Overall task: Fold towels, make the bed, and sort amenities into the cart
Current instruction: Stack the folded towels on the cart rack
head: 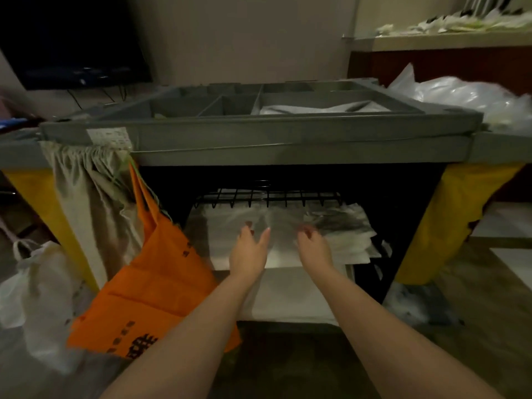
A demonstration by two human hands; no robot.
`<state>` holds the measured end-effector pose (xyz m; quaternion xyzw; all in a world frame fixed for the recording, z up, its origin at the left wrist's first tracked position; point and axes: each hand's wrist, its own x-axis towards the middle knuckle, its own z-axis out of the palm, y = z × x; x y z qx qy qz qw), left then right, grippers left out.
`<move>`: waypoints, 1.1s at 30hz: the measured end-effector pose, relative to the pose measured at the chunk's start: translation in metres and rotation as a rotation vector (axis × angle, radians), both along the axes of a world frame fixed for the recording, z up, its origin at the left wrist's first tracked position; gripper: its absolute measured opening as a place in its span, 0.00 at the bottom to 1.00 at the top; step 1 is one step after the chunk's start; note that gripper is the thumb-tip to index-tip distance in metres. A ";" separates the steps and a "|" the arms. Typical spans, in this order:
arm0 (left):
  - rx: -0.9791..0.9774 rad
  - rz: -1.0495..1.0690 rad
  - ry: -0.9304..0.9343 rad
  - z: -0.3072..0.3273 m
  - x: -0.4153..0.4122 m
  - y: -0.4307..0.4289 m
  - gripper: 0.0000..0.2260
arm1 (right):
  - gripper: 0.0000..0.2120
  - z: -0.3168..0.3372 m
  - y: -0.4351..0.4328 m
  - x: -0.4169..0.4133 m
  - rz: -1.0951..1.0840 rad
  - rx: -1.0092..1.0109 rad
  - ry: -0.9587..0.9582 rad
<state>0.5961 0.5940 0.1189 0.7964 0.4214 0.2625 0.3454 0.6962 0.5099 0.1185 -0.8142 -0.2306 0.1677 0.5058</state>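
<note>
Plastic-wrapped packets (339, 240) on grey cart (288, 131) shelf, left hand (249, 250) flat and released, right hand (315, 247) curled, grasp unclear.

Dim, yellowish room light from above leaves the inside of the cart (259, 131) in deep shadow, motion blur softens the left hand (249, 250), right hand (315, 246) and plastic bag (460, 96), and the wide lens bows the edges.

L hand (249, 250) + R hand (314, 247) | forearms bare to frame edge | nails (248, 224) longish, dark red polish | slim wrists
</note>
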 end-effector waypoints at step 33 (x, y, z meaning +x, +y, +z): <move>-0.764 0.024 -0.786 -0.021 0.034 -0.002 0.03 | 0.03 -0.013 0.040 -0.014 -0.202 0.714 0.598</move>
